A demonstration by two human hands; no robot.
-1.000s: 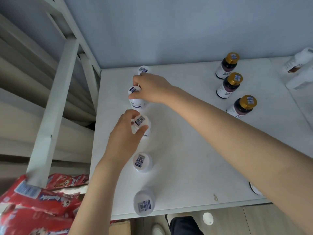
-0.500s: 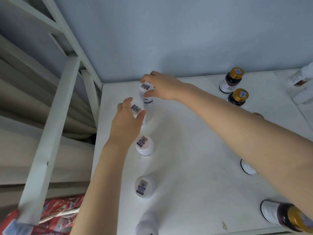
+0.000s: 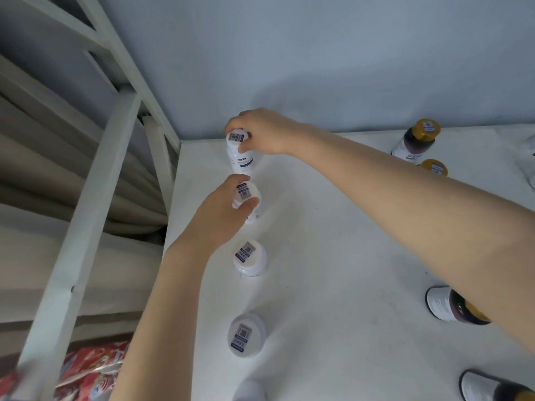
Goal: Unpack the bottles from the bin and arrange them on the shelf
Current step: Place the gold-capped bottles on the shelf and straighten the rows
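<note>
A row of white bottles with barcode stickers on their caps runs along the left side of the white shelf (image 3: 333, 256). My right hand (image 3: 260, 131) grips the cap of the rearmost white bottle (image 3: 240, 157), close to the back wall. My left hand (image 3: 223, 209) holds the second white bottle (image 3: 246, 195) by its cap. In front of them stand a third white bottle (image 3: 249, 257) and a fourth white bottle (image 3: 246, 334), both untouched. The top of another white bottle (image 3: 249, 392) shows at the bottom edge. The bin is out of view.
Dark bottles with gold caps stand at the back right (image 3: 417, 140) and, partly hidden by my right arm, at the right (image 3: 451, 305) and bottom right (image 3: 492, 389). The white shelf frame (image 3: 86, 227) rises at the left. Red packets (image 3: 86, 369) lie below it.
Both hands have moved one bottle further back along the row: the right from the second-rearmost to the rearmost, the left onto the bottle behind its earlier one. The camera has tilted up.
</note>
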